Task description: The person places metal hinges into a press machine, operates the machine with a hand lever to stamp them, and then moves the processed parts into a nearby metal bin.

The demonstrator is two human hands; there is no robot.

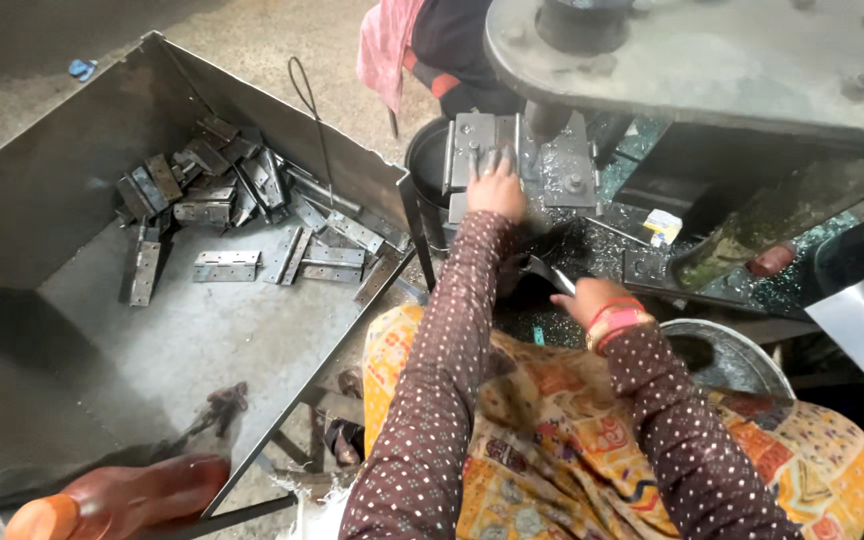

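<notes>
Grimy workshop floor fills the upper left of the frame around a steel bin of hinge plates. At upper centre, the left hand presses flat and open on a metal plate under the press. The plate looks stiff, heavy and sharp-edged, so it is best gripped by its long sides. The right hand closes on a dark strip.

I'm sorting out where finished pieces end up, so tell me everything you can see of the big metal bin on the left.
The metal bin is a large open tray of dull grey sheet steel with sloping walls, standing on a thin dark frame to the person's left. A heap of flat, hole-punched hinge plates lies toward its far end; the near floor is bare and scuffed. A bent wire hangs over its far wall. Neither hand touches it.
</notes>
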